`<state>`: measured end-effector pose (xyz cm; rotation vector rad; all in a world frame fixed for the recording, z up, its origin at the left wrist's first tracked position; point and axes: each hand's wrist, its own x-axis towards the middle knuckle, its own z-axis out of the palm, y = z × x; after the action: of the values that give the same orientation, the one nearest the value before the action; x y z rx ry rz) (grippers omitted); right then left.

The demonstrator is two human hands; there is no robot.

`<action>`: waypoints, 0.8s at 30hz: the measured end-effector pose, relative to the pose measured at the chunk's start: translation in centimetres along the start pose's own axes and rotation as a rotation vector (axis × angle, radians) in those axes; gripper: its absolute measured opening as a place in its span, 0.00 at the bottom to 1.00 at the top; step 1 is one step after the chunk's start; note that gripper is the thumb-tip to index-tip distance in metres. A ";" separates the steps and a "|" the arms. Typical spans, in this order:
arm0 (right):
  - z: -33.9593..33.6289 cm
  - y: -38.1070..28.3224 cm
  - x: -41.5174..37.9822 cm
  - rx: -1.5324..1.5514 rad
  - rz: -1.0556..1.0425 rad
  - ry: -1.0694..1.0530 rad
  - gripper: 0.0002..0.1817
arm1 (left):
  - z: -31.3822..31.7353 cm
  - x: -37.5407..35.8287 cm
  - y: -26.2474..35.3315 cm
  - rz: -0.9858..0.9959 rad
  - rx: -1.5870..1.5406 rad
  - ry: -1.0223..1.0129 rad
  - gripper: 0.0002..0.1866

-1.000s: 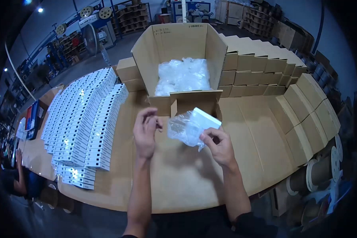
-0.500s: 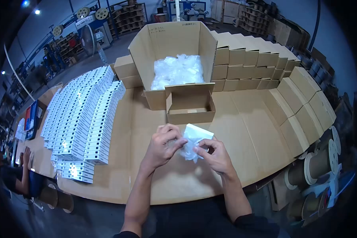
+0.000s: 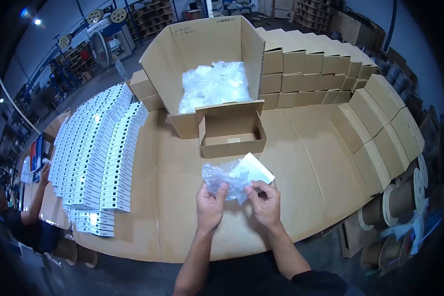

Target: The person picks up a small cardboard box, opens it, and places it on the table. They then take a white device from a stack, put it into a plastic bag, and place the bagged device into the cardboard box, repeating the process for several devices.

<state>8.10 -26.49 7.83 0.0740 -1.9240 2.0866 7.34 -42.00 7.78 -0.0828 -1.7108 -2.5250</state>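
Over the table in front of me, a crumpled clear plastic bag (image 3: 225, 176) is stretched between both hands. My left hand (image 3: 210, 208) pinches its left part between thumb and fingers. My right hand (image 3: 266, 203) grips the bag's right end, together with a flat white piece (image 3: 257, 169) like a small box or card. The white piece tilts up behind the right fingers, partly overlapped by the plastic. Just beyond the hands stands a small open cardboard box (image 3: 233, 148), its back flap raised and a small pale piece on its floor.
Behind the small box, a large open carton (image 3: 202, 44) holds a heap of clear plastic bags (image 3: 216, 85). White labelled boxes (image 3: 91, 153) are stacked on the left. Brown cardboard boxes (image 3: 293, 81) line the back right and right edge (image 3: 380, 143). Another person's arm (image 3: 37, 197) is at far left.
My left hand has turned and come lower, now gripping the bag, which is spread wider to the left. The white piece is tilted more to the right. The view has shifted slightly.
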 end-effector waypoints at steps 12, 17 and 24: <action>-0.7 2.8 2.6 0.342 0.221 0.059 0.17 | -0.2 -0.9 -1.2 -0.069 0.100 -0.034 0.13; -2.5 2.6 1.0 0.055 0.263 -0.086 0.10 | 0.0 -0.2 -3.0 0.035 0.222 0.079 0.20; -4.1 1.4 0.9 -0.174 -0.101 -0.060 0.09 | 0.4 1.3 -2.3 -0.011 0.177 -0.022 0.22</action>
<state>7.53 -22.38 6.28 0.1938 -2.0825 1.8652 5.79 -40.85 5.88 -0.0892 -1.9392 -2.3763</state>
